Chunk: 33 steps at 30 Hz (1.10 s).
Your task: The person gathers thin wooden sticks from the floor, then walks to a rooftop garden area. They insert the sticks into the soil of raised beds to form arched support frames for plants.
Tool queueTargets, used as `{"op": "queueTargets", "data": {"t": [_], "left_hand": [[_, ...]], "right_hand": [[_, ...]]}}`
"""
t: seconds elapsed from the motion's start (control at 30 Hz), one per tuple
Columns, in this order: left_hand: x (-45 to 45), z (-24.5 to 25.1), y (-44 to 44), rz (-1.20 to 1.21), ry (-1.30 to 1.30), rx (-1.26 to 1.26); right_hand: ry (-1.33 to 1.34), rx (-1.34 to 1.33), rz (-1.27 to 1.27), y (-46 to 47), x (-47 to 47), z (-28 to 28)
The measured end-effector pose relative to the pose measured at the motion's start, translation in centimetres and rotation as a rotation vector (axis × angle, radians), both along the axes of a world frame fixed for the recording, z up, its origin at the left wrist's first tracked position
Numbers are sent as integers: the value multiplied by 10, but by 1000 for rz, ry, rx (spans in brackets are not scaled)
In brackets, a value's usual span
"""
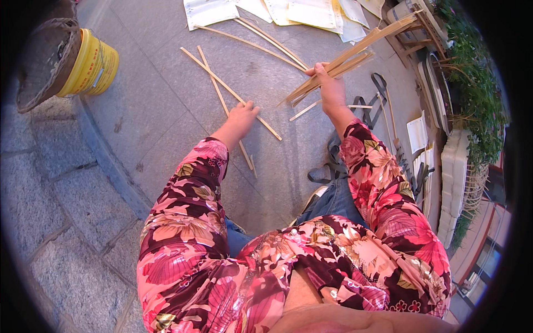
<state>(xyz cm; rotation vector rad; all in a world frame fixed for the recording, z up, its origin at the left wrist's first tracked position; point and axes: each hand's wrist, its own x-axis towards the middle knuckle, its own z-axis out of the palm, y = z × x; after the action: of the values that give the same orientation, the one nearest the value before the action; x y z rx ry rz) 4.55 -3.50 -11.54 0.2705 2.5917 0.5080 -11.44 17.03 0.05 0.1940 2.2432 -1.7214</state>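
My right hand (332,85) grips a bundle of thin wooden strips (366,43), raised and slanting up to the right above the paving. Its far ends look splintered and uneven. Lower and to the left, my left hand (241,118) has its fingers closed around a single long wooden strip (212,74) near the ground. That strip crosses a second strip (218,92) lying on the paving beneath my hand. Several more strips (272,42) run from beside my right hand toward the sheets. A short pale strip (306,110) lies just below the bundle.
Whitish and yellow sheets (312,14) lie spread on the paving ahead. At left, a yellow bucket (98,62) stands beside a woven basket (46,89) near stone blocks (75,179). Dark straps (333,168) lie by my foot. Plants (474,87) and a white foam box (452,187) line the right.
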Motion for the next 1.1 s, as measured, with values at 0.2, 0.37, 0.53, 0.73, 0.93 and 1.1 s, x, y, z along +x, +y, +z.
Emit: {"op": "queueTargets", "data": {"t": [0.2,0.37,0.53,0.73,0.93,1.1], "left_hand": [[-5,-4,3,15,-47,-35],[6,-9,4,344,-68,-43],[-11,-2,13,1006,-26,232],[-39,64,22,1204,-568,1243],[-21,122,69,874,-561,1130],[-21,116,74,737,-618,1040]], "right_hand": [[-154,-197,-191,3,-14,20],[-353,-208,-114,-2,-7,21],[-495,-132,-83,0,-2,10],[-653,-215,-85,3,-3,1],[-784,-382,-21,-2,3,-4],[-693,-474,-116,-6,-1,6]]}}
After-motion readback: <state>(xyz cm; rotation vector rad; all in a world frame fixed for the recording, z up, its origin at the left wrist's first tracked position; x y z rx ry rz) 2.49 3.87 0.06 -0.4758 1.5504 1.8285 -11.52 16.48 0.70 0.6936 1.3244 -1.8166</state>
